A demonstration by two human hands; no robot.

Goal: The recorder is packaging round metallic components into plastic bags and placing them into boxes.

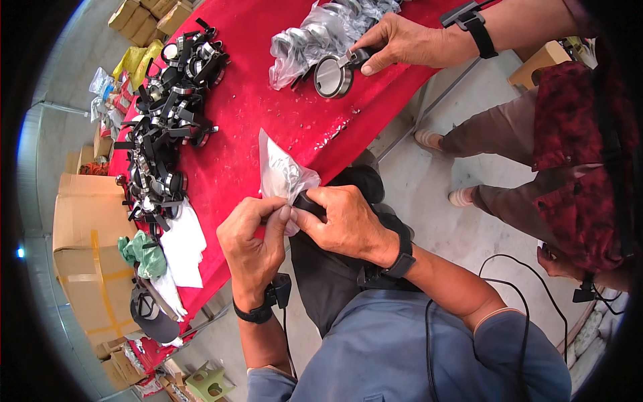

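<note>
Above the near edge of the red-covered table, both my hands meet at a clear plastic bag (280,169) with a shiny metallic piece inside. My left hand (251,233) is closed, pinching the bag's lower edge between thumb and fingertips. Fingers of my right hand (351,220) wrap round a black handle (312,205) at the bag's mouth, thumb close to my left thumb. How far the handle sits inside the bag is hidden. Farther off, a co-worker's hand (408,43) holds a round silver piece (333,76) by its black handle.
Loose black-handled metal pieces (171,120) heap along the table's (244,87) left side. Bagged ones (315,35) lie at the far edge. White sheets (183,242), a green bag (145,254) and a dark cap (153,315) are near a carton (94,268). A co-worker stands right; cables (526,315) hang nearby.
</note>
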